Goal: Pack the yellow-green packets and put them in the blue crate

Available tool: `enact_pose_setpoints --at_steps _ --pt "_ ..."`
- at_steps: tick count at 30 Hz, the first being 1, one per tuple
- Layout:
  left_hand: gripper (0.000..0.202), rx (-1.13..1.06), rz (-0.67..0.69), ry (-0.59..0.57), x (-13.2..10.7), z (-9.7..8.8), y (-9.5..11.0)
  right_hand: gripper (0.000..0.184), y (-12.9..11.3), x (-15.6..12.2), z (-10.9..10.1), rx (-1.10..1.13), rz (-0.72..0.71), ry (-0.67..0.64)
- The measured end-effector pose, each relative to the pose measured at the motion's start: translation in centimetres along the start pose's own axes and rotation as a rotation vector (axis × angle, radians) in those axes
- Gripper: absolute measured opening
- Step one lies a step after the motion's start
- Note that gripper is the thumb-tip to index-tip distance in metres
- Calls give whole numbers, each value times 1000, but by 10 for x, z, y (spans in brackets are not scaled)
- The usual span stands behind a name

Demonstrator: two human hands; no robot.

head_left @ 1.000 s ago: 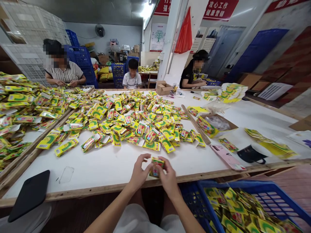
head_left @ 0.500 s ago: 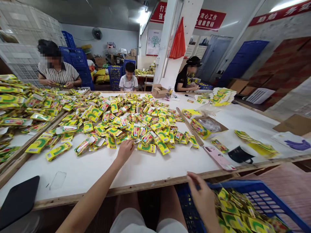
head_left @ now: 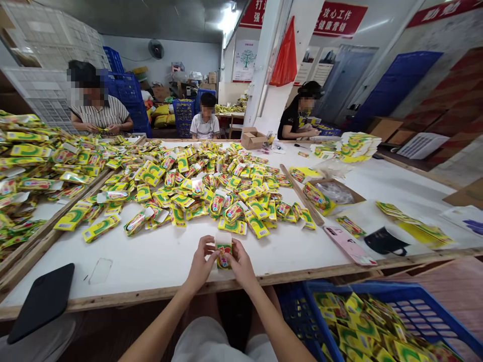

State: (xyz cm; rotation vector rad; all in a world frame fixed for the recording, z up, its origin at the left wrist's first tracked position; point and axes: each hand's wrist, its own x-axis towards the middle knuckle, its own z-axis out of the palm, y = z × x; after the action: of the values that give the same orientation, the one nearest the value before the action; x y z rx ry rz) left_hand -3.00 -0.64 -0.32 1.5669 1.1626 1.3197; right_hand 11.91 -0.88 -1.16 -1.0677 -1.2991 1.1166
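Observation:
Both of my hands hold one small yellow-and-green printed carton over the near part of the white table. Its white top flap stands up, unfolded. My left hand grips the carton's left side, with the thumb on its front. On the other side my right hand has its fingers and thumb closed on the right edge. Just beyond the hands spreads a big heap of similar cartons, many with white flaps sticking out.
A blue crate holding many cartons stands below the table edge at right. A pink phone, a dark cup and an open cardboard box lie right of a wooden strip. A black phone lies at left. Three people sit across the table.
My left hand has drawn back from the heap toward the table's near edge. My right hand has come up from beside the crate, and both now hold a carton.

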Motion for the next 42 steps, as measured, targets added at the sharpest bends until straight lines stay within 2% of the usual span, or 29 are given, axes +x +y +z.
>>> enact_pose_setpoints --at_steps 2,4,8,11,16,20,24,31,39,42 --pt "30 -44 -39 -75 4 -4 -4 43 -1 -1 -3 26 2 63" --pt "25 -34 -53 -117 6 -7 -6 36 0 -1 -7 5 8 101" --pt "20 -21 -111 -200 5 -8 -9 18 1 4 -15 -92 41 -11" --pt "19 -53 -96 -175 4 -5 -8 15 -2 13 -17 -178 19 -62" --pt "30 -232 -115 -91 5 4 -2 18 -9 20 -14 -170 -40 -33" --pt "22 -197 -159 -88 4 7 2 18 -16 12 -13 -221 -69 -74" --pt "22 -185 -190 -52 4 9 5 22 -20 7 -12 -234 -62 -30" --pt "19 -129 -192 49 10 14 4 26 -23 17 -10 -269 5 19" --pt "23 -100 -138 -69 -2 8 0 22 -13 2 -8 -148 19 -30" --pt "23 -47 -62 -115 0 8 6 23 -23 -5 -15 -207 -15 28"
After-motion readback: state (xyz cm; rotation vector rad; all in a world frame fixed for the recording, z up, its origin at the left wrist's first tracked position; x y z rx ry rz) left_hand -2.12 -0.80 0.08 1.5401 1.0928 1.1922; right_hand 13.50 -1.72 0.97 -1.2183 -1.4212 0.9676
